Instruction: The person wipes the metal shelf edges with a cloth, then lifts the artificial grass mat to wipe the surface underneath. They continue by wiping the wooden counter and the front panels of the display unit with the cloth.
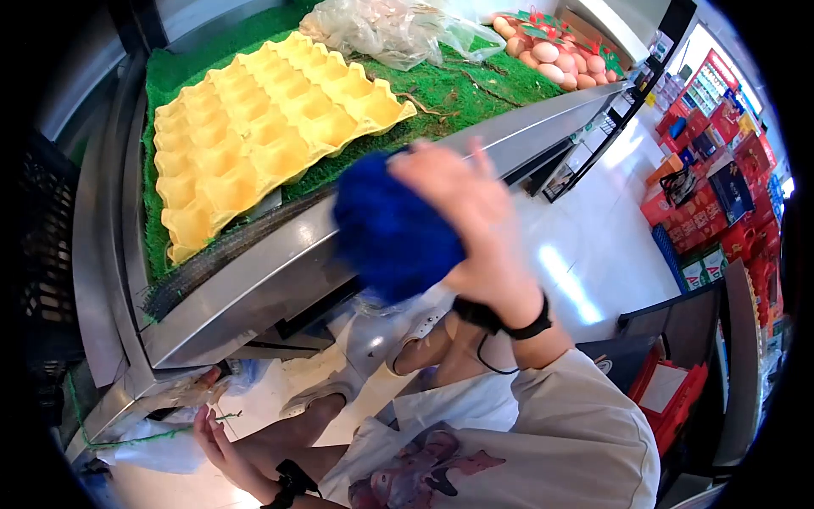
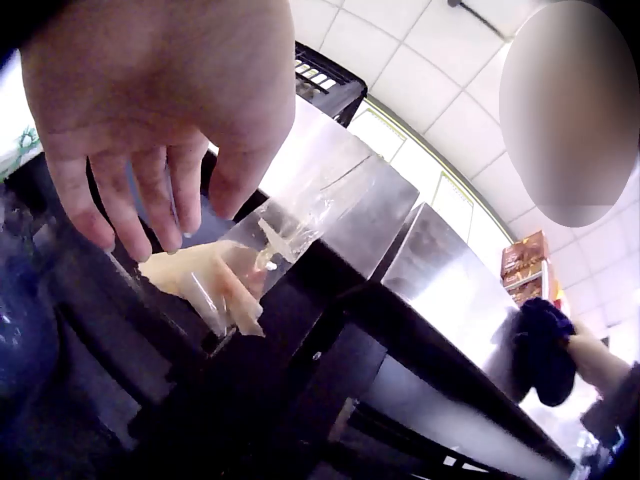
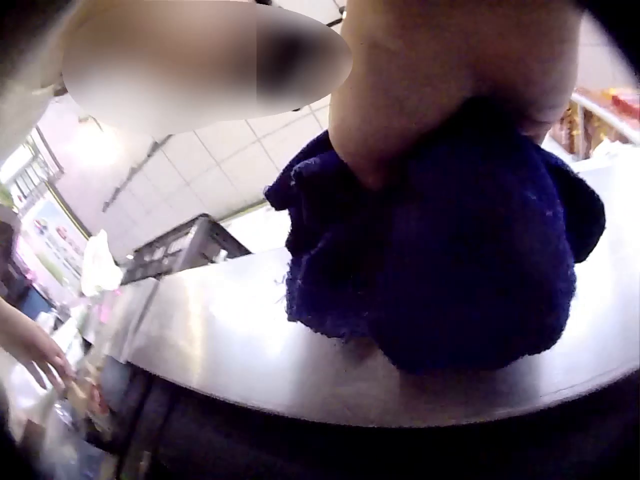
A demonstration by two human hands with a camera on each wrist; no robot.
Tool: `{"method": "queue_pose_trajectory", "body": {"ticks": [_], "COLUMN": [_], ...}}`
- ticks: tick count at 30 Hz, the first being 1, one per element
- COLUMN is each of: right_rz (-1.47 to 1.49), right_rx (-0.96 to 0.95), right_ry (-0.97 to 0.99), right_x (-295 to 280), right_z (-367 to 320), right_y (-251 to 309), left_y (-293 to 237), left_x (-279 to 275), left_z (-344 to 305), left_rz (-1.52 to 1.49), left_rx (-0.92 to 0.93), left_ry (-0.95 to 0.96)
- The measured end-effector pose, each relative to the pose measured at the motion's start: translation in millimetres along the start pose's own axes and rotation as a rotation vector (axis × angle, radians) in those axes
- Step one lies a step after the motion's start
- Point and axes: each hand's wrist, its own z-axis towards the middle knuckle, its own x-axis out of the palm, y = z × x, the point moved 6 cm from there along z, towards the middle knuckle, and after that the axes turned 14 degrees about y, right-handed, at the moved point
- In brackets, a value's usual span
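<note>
My right hand [image 1: 475,212] grips a bunched dark blue cloth [image 1: 392,233] at the steel front edge [image 1: 254,284] of a display stand; both blur in the head view. In the right wrist view the crumpled cloth [image 3: 450,260] lies against the shiny steel, its lower folds on the metal and part of the hand hidden above it. Low at the stand's left corner hangs my left hand [image 1: 222,450], holding nothing. The left wrist view shows that hand [image 2: 165,90] with loosely bent fingers, above a crumpled piece of pale wrapping [image 2: 215,285].
A yellow egg tray [image 1: 246,127] lies on green artificial turf [image 1: 458,89]. Behind are clear plastic bags [image 1: 373,30] and a heap of brown eggs [image 1: 551,55]. A green string [image 1: 136,441] hangs at lower left. Red boxes [image 1: 704,212] are stacked across the aisle.
</note>
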Motion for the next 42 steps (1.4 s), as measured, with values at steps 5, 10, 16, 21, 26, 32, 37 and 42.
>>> {"method": "queue_pose_trajectory", "body": {"ticks": [5, 10, 16, 21, 26, 32, 37, 42], "right_rz": [-0.044, 0.085, 0.052, 0.09, 0.148, 0.127, 0.053, 0.042], "right_rx": [0.225, 0.37, 0.311, 0.077, -0.085, -0.07, 0.008, 0.193], "right_ry": [-0.041, 0.003, 0.008, 0.086, 0.087, 0.148, 0.098, 0.053], "right_x": [-47.4, -84.0, -81.3, -47.3, -14.7, -14.4, -34.9, -62.5], "right_z": [-34.1, -54.0, -53.5, -21.0, 0.9, -1.5, -11.7, -34.1], "right_y": [-97.3, -175.9, -167.8, -80.7, -10.3, -15.4, -59.0, -123.3], "left_y": [-0.6, -15.4, 31.9, 64.0, 55.9, 70.5, 50.4, 66.7], "left_x": [8.4, 17.7, -0.6, -12.4, -9.4, -17.1, -2.9, -7.6], "left_z": [1.9, -3.6, 10.3, 20.4, 21.4, 24.0, 22.8, 27.1], "left_rz": [0.038, 0.105, 0.013, 0.011, 0.092, 0.19, 0.32, 0.255], "left_rx": [-0.092, -0.243, -0.073, 0.058, 0.135, 0.12, 0.19, 0.127], "left_ry": [0.001, 0.045, 0.056, 0.07, 0.074, 0.137, 0.158, 0.182]}}
